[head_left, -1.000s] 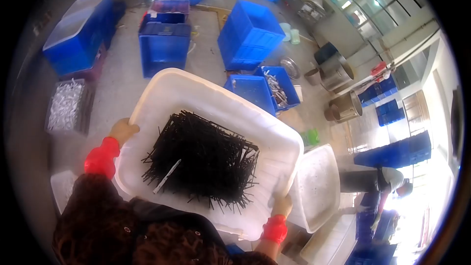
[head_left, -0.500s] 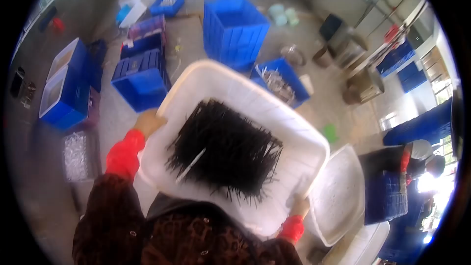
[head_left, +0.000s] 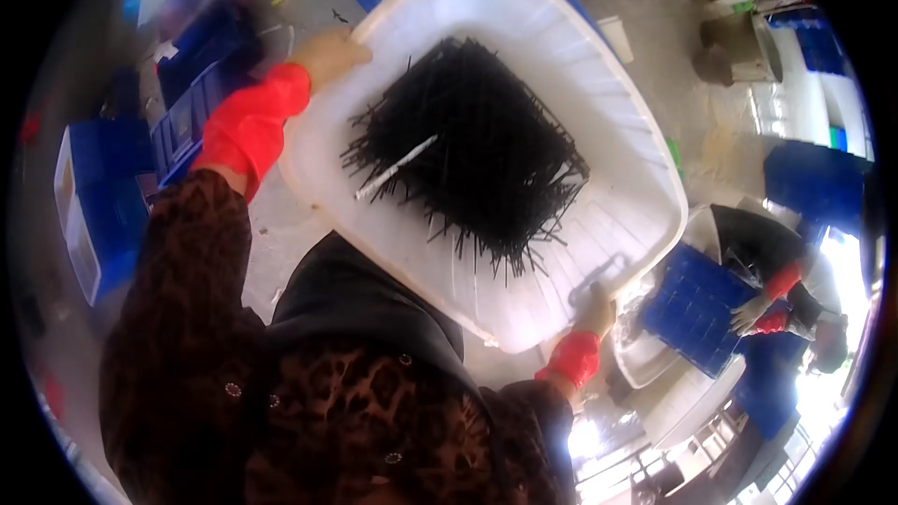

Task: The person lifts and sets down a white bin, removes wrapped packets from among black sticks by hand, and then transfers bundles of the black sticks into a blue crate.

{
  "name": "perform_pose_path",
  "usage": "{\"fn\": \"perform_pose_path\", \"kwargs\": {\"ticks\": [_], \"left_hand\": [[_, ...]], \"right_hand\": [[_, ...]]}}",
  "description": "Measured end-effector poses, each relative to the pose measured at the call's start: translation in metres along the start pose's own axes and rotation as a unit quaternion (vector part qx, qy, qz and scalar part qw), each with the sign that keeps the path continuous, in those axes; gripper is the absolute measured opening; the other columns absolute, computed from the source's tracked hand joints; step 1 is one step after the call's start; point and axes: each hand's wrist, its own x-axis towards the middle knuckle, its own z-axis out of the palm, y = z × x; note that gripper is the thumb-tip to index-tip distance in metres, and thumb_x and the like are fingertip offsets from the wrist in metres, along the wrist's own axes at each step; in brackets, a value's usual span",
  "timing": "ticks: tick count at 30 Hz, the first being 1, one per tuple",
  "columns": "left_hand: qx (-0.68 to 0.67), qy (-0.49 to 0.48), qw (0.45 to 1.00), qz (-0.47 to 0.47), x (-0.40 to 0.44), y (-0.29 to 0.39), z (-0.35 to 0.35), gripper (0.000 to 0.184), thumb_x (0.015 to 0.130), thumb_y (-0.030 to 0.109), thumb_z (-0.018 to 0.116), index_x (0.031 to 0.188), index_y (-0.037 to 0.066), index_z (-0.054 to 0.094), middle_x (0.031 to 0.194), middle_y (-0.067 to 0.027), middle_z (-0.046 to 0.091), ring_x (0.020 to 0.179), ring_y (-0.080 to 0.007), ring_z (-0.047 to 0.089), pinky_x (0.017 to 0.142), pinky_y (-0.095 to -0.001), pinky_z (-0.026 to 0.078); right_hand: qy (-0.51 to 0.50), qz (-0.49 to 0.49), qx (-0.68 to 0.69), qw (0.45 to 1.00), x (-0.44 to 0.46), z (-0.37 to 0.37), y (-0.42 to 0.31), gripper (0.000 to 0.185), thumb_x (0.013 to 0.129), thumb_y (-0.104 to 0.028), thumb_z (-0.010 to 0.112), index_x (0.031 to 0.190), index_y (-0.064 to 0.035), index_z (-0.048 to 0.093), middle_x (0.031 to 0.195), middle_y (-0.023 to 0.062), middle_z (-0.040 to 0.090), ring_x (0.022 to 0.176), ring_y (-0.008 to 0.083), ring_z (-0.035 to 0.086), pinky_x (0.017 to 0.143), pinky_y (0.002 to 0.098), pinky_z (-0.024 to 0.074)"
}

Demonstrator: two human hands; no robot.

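A large white tub (head_left: 617, 168) fills the centre of the view, tilted. In it lies a dense heap of thin black sticks (head_left: 477, 150) with one white strip (head_left: 397, 168) across its left side. My left hand (head_left: 329, 56), gloved with a red cuff, is closed on the tub's upper left rim. At the lower right rim my right hand (head_left: 595, 312), also with a red cuff, grips the tub.
A co-worker (head_left: 786, 262) with red cuffs bends at the right, hands at a blue crate (head_left: 694, 309). A white container (head_left: 687, 402) stands below that crate. Blue bins (head_left: 108, 196) are at the left, with metal pots (head_left: 744, 49) at the upper right.
The view has swung round. The tub, still held in both my hands, sits higher in view and more tilted. The co-worker's blue crate now appears closer, beside the tub's lower right.
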Motion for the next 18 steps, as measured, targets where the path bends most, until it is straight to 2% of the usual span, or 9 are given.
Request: {"fn": "perform_pose_path", "kwargs": {"ticks": [2,3,5,8,9,10,12,13,18], "left_hand": [[-0.033,0.062,0.998,-0.002,0.0,-0.008,0.004,0.037,0.069,0.026,0.057,0.089,-0.005,0.056,0.074,-0.0098,0.059,0.063,-0.014,0.054,0.059,-0.0284,0.043],[-0.028,0.051,0.998,-0.018,0.003,-0.015,0.01,0.037,0.069,0.026,0.057,0.089,-0.005,0.056,0.074,-0.0098,0.059,0.063,-0.014,0.054,0.059,-0.0284,0.043],[-0.035,0.019,0.999,-0.006,0.022,-0.023,0.021,0.047,0.067,0.036,0.054,0.089,-0.005,0.055,0.078,-0.0172,0.059,0.071,-0.0273,0.056,0.066,-0.0359,0.042],[0.134,0.012,0.991,-0.018,0.053,0.01,0.035,0.049,0.067,0.038,0.054,0.091,-0.005,0.055,0.081,-0.0192,0.058,0.075,-0.0276,0.056,0.068,-0.0354,0.042],[0.148,0.11,0.983,0.023,0.056,0.021,0.044,0.05,0.07,0.04,0.053,0.094,-0.004,0.054,0.08,-0.0216,0.058,0.077,-0.0316,0.056,0.069,-0.0368,0.042],[0.159,0.098,0.982,0.021,0.057,0.039,0.031,0.05,0.07,0.04,0.053,0.094,-0.004,0.054,0.08,-0.0216,0.058,0.077,-0.0316,0.056,0.069,-0.0368,0.042],[0.369,0.143,0.917,-0.05,0.064,0.061,-0.012,0.071,0.07,0.052,0.048,0.115,-0.003,0.04,0.11,-0.0286,0.046,0.103,-0.0368,0.046,0.088,-0.0349,0.036],[0.405,0.276,0.871,0.026,0.076,0.037,0.003,0.064,0.07,0.051,0.049,0.102,-0.004,0.051,0.097,-0.0274,0.053,0.093,-0.0353,0.052,0.083,-0.0357,0.039],[0.406,0.241,0.881,0.013,0.076,0.073,0.013,0.056,0.069,0.048,0.053,0.094,-0.003,0.054,0.087,-0.0246,0.057,0.084,-0.0355,0.055,0.076,-0.0382,0.042]], "right_hand": [[0.003,0.066,-0.086,0.994,-0.009,0.006,-0.011,0.029,0.072,-0.012,0.059,0.094,0.006,0.054,0.076,0.0057,0.052,0.062,0.0165,0.048,0.056,0.0276,0.0403],[0.002,0.08,-0.098,0.992,-0.01,0.004,-0.009,0.029,0.072,-0.012,0.059,0.094,0.006,0.054,0.076,0.0057,0.052,0.062,0.0165,0.048,0.056,0.0276,0.0403],[0.013,0.028,-0.166,0.986,-0.006,0.005,-0.003,0.035,0.076,-0.022,0.059,0.094,0.0064,0.053,0.073,0.0061,0.053,0.06,0.0149,0.047,0.054,0.0266,0.0394],[0.032,0.008,-0.315,0.949,0.038,-0.006,0.004,0.043,0.078,-0.032,0.057,0.096,0.007,0.052,0.074,0.0088,0.054,0.06,0.015,0.048,0.052,0.027,0.0392],[0.05,0.012,-0.321,0.946,0.031,-0.001,-0.009,0.047,0.078,-0.034,0.056,0.099,0.0076,0.05,0.075,0.0108,0.055,0.061,0.0164,0.049,0.052,0.0281,0.0398],[0.068,0.016,-0.328,0.942,0.025,0.006,-0.021,0.051,0.078,-0.037,0.055,0.102,0.0083,0.048,0.076,0.0127,0.055,0.062,0.0178,0.05,0.053,0.0293,0.0405],[0.068,0.044,-0.387,0.919,0.051,0.007,0.0,0.052,0.079,-0.036,0.053,0.108,0.0066,0.044,0.083,0.0158,0.057,0.07,0.0212,0.055,0.059,0.0312,0.0463],[0.094,0.052,-0.416,0.903,0.057,0.003,0.009,0.054,0.079,-0.039,0.052,0.11,0.0051,0.043,0.086,0.017,0.057,0.075,0.0231,0.056,0.065,0.0319,0.048],[0.137,0.11,-0.496,0.85,0.067,0.012,0.002,0.056,0.077,-0.041,0.053,0.11,0.0036,0.045,0.097,0.0191,0.056,0.083,0.0293,0.056,0.072,0.0362,0.0459]]}}
